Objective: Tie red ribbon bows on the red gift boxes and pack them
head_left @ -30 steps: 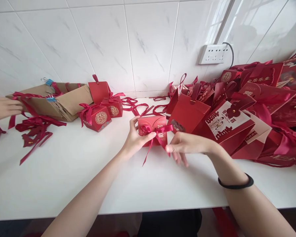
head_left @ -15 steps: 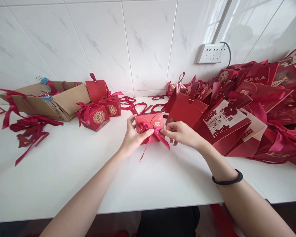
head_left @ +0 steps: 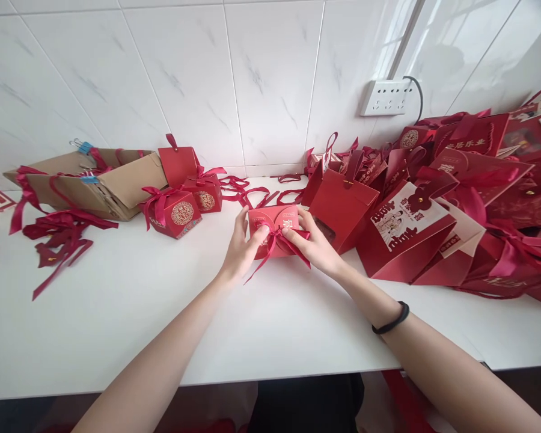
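Between my two hands, on the white table, is a small red gift box (head_left: 274,214) with gold characters on its overlapping flaps. A dark pink ribbon bow (head_left: 277,239) is tied across its front, its tails hanging to both sides. My left hand (head_left: 246,245) grips the box's left end, thumb on the front beside the bow. My right hand (head_left: 314,243) holds the right end, its thumb pressed near the knot and fingers behind the box. The fingers at the back are partly hidden.
Left of me are two red hexagonal boxes (head_left: 174,213) with bows and a cardboard box (head_left: 117,186) with ribbons and blue clips. Loose ribbons (head_left: 63,240) lie in front of it. A heap of red gift bags (head_left: 415,222) fills the right side. A power strip (head_left: 385,98) hangs on the tiled wall.
My right hand has moved left from the ribbon's right side onto the box's right end. My left thumb has shifted left off the knot. The ribbon tails have swung slightly.
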Tool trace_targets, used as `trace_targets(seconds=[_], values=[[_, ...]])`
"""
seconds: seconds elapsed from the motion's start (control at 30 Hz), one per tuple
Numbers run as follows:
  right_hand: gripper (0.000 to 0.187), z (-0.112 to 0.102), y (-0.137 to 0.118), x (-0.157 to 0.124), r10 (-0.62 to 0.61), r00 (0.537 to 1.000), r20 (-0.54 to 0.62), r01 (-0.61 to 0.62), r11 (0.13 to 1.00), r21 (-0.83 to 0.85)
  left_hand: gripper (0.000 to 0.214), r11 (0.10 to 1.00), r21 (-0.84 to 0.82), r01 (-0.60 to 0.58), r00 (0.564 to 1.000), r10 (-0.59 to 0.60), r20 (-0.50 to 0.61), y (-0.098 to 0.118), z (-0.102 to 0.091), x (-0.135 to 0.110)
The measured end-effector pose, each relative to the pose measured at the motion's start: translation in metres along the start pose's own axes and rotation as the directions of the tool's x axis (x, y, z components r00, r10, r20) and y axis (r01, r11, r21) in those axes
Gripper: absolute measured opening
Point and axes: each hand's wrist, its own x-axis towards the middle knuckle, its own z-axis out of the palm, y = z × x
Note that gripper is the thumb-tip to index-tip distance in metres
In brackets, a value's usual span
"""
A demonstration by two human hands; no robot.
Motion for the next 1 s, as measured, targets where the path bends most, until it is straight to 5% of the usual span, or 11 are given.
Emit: trace_targets(seconds=[0.13, 0.37, 0.53, 0.8, 1.0], values=[[0.066, 0.000, 0.004, 0.001, 0.093, 0.995, 0.045, -0.095, 0.995, 0.042, 0.053, 0.997, 0.019, -0.070, 0.987, 0.072, -0.142, 0.001, 0.000, -0.001], [0.074, -0.009, 0.005, 0.007, 0.045, 0.996, 0.072, -0.046, 0.999, 0.020, 0.037, 0.996, -0.054, -0.065, 0.997, 0.063, -0.033, 0.000, -0.004, 0.003], [0.087, -0.009, 0.003, 0.008, 0.083, 0.996, 0.023, -0.083, 0.997, 0.005, 0.014, 0.974, 0.183, -0.132, 0.965, 0.168, -0.202, 0.007, -0.008, 0.001], [0.086, -0.008, 0.001, 0.008, 0.093, 0.996, 0.004, -0.093, 0.996, -0.001, 0.031, 0.970, 0.231, -0.079, 0.990, 0.104, -0.097, 0.012, -0.011, -0.001], [0.073, -0.015, -0.006, 0.007, 0.132, 0.990, 0.047, -0.132, 0.991, 0.003, 0.030, 0.987, 0.130, -0.098, 0.982, 0.117, -0.149, 0.005, -0.005, -0.002]])
